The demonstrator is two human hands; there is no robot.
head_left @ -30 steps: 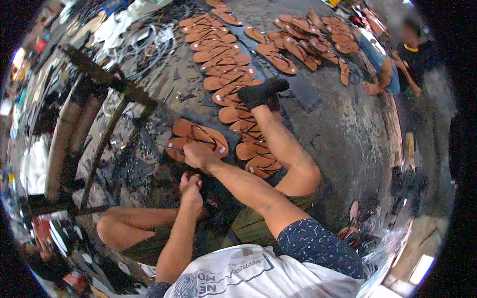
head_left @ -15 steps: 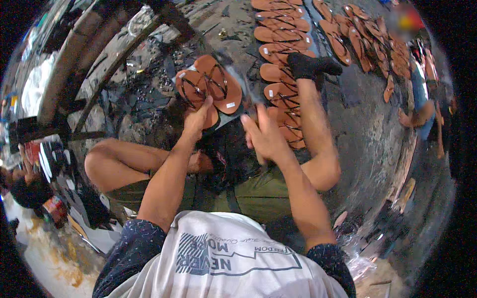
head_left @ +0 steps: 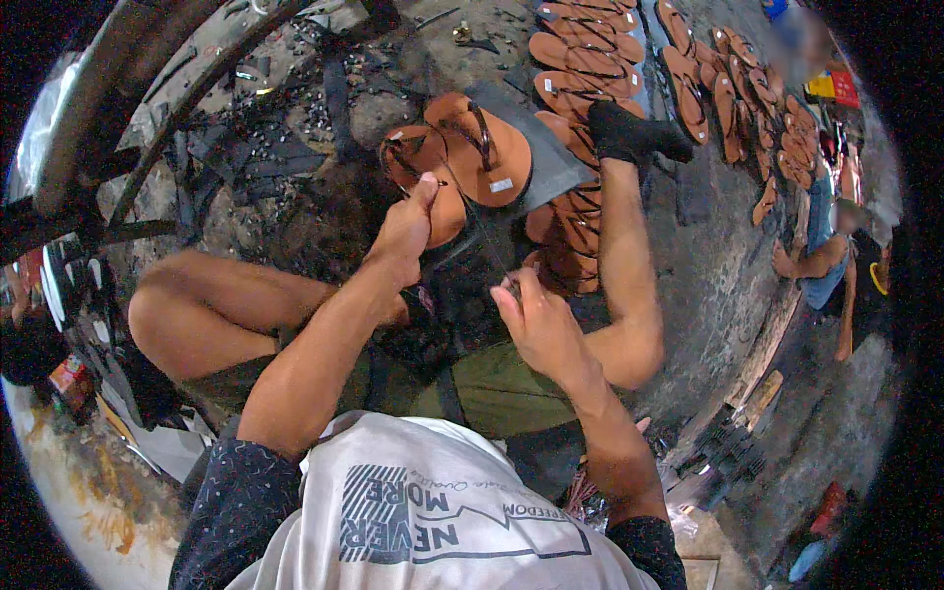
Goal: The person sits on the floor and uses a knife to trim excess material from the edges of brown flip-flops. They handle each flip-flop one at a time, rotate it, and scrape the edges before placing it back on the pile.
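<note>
My left hand point(head_left: 405, 228) is closed on a tan flip-flop point(head_left: 447, 208) with dark straps, its thumb pressed on the sole near the strap. Touching it on the right is a second tan flip-flop point(head_left: 495, 155), with a small white label on its sole. Both lie over a grey sheet point(head_left: 559, 162) that sticks out to the right. In front of my crossed legs, my right hand point(head_left: 541, 320) is pinched closed. A thin thread point(head_left: 489, 236) seems to run from the held flip-flop to its fingertips.
A column of tan flip-flops point(head_left: 585, 79) stretches away beside my right foot point(head_left: 634, 133). Further right lie more loose flip-flops point(head_left: 733, 103). Dark scraps point(head_left: 261, 162) litter the ground at the left, beneath wooden beams point(head_left: 128, 74). Another person's arm point(head_left: 816, 258) shows at the far right.
The view has shifted, and the flip-flops now appear further right. My right hand has gone from a blurred, partly extended pose to a pinch, lower and further from the flip-flops.
</note>
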